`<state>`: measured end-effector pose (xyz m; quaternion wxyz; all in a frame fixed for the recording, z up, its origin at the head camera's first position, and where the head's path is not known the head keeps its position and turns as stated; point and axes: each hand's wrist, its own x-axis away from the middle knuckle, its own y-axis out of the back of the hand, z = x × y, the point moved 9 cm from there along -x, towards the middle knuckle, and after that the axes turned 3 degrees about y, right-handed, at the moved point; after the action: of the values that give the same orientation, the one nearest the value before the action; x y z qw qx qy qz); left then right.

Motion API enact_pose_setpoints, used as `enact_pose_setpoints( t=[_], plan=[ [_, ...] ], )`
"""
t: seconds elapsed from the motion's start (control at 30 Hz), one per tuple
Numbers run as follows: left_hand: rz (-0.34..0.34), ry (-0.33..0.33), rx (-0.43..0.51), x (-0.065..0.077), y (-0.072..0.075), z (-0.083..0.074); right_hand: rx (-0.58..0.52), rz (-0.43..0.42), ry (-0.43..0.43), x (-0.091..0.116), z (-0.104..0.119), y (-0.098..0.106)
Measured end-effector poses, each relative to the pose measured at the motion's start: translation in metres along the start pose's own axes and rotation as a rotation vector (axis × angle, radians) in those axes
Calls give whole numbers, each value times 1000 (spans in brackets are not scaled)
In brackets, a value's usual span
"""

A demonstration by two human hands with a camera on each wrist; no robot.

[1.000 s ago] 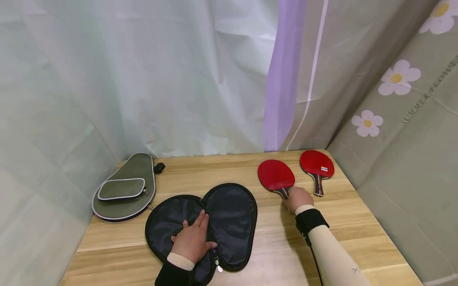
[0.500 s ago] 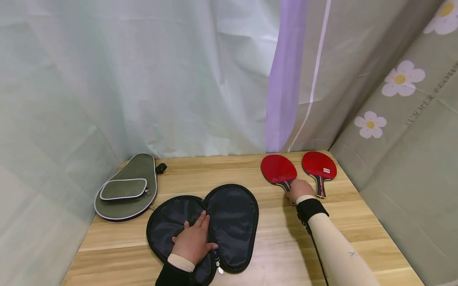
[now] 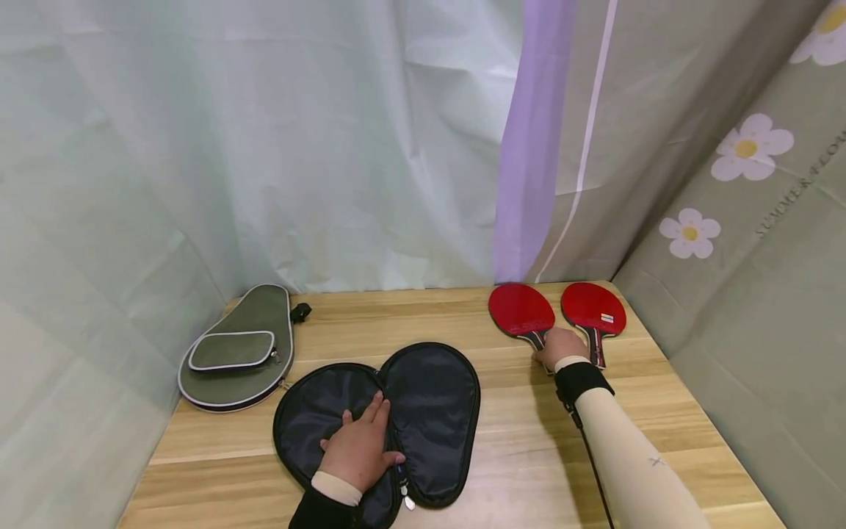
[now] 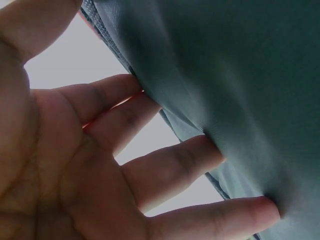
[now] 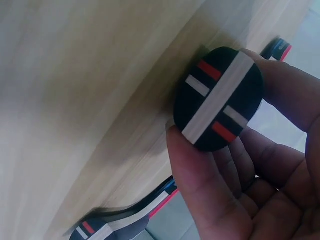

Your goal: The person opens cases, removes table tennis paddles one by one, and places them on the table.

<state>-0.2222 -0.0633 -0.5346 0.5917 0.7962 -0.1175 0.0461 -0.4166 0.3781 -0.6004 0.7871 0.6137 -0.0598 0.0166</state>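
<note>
An unzipped black paddle case (image 3: pixel 432 419) lies spread on the wooden table, its two halves side by side. My left hand (image 3: pixel 357 448) rests on the left half with fingers spread. In the left wrist view, the left fingertips (image 4: pixel 265 207) press into the dark fabric. At the far right, my right hand (image 3: pixel 562 349) grips a red table tennis paddle (image 3: pixel 522 310) by the handle. Its striped handle end (image 5: pixel 217 100) shows between thumb and finger in the right wrist view. A second red paddle (image 3: pixel 593 307) lies just right of it, its handle toward me.
At the back left lies a closed olive-green paddle case (image 3: pixel 251 393) with a small zipped pocket and a black strap (image 3: pixel 300 312). Curtains (image 3: pixel 363 184) hang along the table's back and sides. A zipper pull (image 3: pixel 409 503) sticks out at the black case's near end.
My right hand has slid the held paddle away from me toward the back edge, level with the second paddle. The left hand has stayed on the black case.
</note>
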Motion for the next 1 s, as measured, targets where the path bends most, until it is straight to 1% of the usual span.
enact_pose_setpoints(
  t=[0.13, 0.27, 0.47, 0.73, 1.0],
  plan=[
    [-1, 1, -6, 0, 0, 0, -8, 17, -20, -3, -8, 0],
    [-5, 0, -2, 0, 0, 0, -18, 22, -31, -4, -10, 1],
    [-8, 0, -2, 1, 1, 0, -16, 26, -27, -2, -8, 2],
    [-13, -3, 0, 1, 3, -1, -23, 38, -66, 3, -6, 8],
    [-3, -1, -2, 1, 2, -1, -27, 46, -28, 0, -8, 4]
  ],
)
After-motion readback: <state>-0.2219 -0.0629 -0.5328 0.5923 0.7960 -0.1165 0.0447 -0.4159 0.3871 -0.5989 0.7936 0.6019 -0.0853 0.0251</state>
